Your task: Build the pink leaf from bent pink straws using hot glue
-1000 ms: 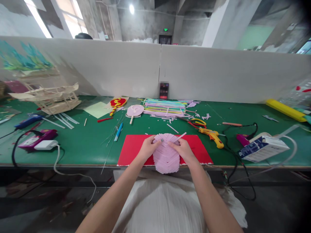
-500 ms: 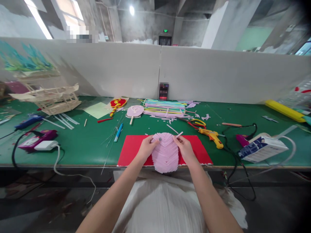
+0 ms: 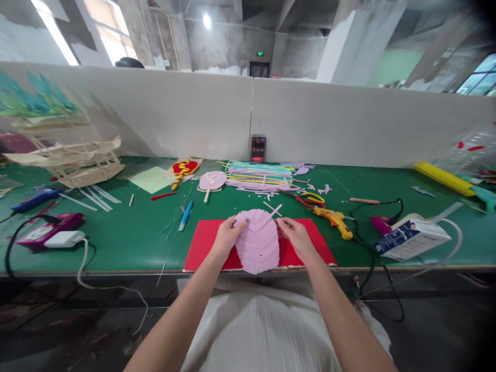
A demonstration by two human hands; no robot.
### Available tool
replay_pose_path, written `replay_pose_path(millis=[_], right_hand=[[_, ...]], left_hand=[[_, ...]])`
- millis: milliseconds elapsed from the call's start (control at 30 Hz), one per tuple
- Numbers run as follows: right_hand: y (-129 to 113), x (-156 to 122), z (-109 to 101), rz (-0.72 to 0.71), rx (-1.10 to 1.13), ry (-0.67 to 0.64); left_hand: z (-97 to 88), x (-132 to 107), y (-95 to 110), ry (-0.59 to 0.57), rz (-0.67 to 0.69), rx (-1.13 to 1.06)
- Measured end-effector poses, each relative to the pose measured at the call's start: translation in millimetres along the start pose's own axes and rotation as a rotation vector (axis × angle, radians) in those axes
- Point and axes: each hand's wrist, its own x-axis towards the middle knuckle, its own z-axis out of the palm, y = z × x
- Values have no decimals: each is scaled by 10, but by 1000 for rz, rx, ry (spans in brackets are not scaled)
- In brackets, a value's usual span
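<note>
A lilac oval piece (image 3: 258, 243) of overlapping folded strips, with a jagged edge, is held over a red board (image 3: 318, 243) at the table's front. My left hand (image 3: 227, 236) is closed on its upper left edge, thumb on top beside a small grey round spot. A short lilac strip (image 3: 276, 210) sticks up from its upper right edge. My right hand (image 3: 297, 236) is just right of that edge, thumb and fingertips pinched together. Whatever lies between those fingertips is too small to make out.
Behind the board lie lilac, yellow and blue strips (image 3: 263, 175), scissors (image 3: 310, 199) and a lilac fan shape (image 3: 212, 181). A yellow glue gun (image 3: 335, 221) and a carton (image 3: 413, 237) stand right. Left are a blue pen (image 3: 186, 216), thin wires, a purple power box (image 3: 52, 230) and a wooden model (image 3: 77, 160).
My right hand has drawn slightly right, away from the oval piece and the short strip at its edge. My left hand keeps its hold. The view has shifted a little.
</note>
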Motion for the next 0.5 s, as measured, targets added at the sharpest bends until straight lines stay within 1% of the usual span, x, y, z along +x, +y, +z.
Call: replay_pose_path(millis=[33, 67, 133, 167, 233, 300, 333, 400, 500], right_hand=[[-51, 29, -120, -5, -74, -7], [-100, 64, -266, -16, -154, 23], [-171, 141, -610, -38, -321, 129], [-187, 177, -789, -39, -410, 160], [-174, 232, -1111, -29, -676, 236], [-110, 254, -1337, 14, -1004, 373], [-68, 255, -1404, 39, -1115, 404], [19, 250, -1455, 94, -1252, 452], [112, 250, -1410, 106, -1356, 588]], left_hand=[[-41, 21, 18, 11, -14, 20], [-84, 43, 34, 14, -27, 46], [-164, 87, 60, 2, -56, 103], [-195, 107, 67, -12, -72, 138], [-229, 141, 67, -37, -86, 229], [-227, 162, 55, -48, -62, 335], [-216, 168, 48, -48, -40, 382], [-187, 172, 40, -58, 1, 444], [-156, 162, 48, -103, 29, 476]])
